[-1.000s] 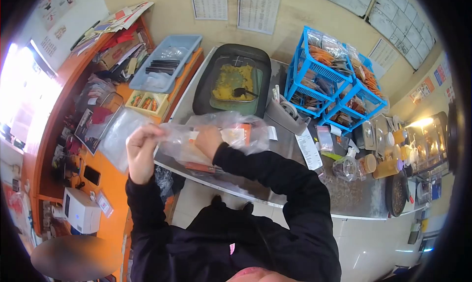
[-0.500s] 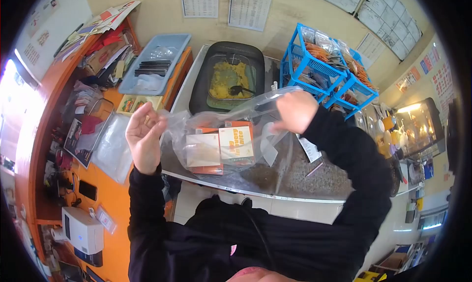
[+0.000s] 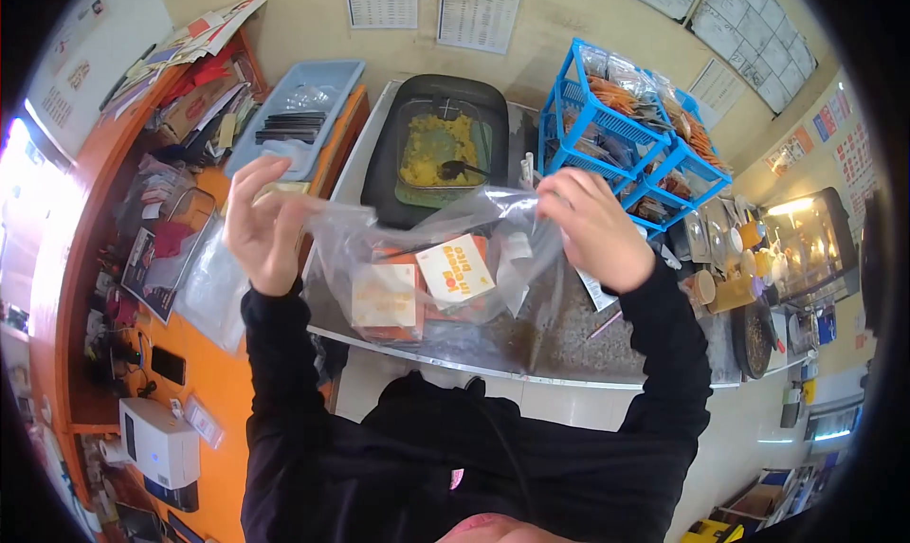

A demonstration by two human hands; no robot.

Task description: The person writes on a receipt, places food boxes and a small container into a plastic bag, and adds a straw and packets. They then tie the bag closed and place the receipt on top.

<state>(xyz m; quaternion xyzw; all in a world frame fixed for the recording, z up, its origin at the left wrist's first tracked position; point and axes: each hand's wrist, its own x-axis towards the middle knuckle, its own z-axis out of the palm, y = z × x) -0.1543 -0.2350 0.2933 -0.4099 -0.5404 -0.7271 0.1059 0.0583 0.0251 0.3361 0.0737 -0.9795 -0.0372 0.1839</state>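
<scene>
A clear plastic bag [image 3: 531, 244] is stretched between my two hands above the dark counter. My left hand [image 3: 261, 226] pinches its left edge, fingers curled. My right hand [image 3: 597, 226] has its fingers closed on the bag's upper right rim. Inside the bag lie two small white-topped boxes, the right one [image 3: 457, 270] tilted and printed with orange lettering, the left one [image 3: 384, 295] seen through the plastic. Orange surfaces show under and around both boxes.
Behind the bag stands a dark tray [image 3: 384, 169] with a glass dish of yellow food [image 3: 441, 150] and a black spoon. Blue baskets [image 3: 607, 140] of packets are at right. A light blue tray [image 3: 313, 117] and an orange desk [image 3: 227, 391] are at left.
My right hand has come down onto the bag's rim, and my left hand has moved slightly up and left. The bag's mouth has changed shape, and the right box has turned.
</scene>
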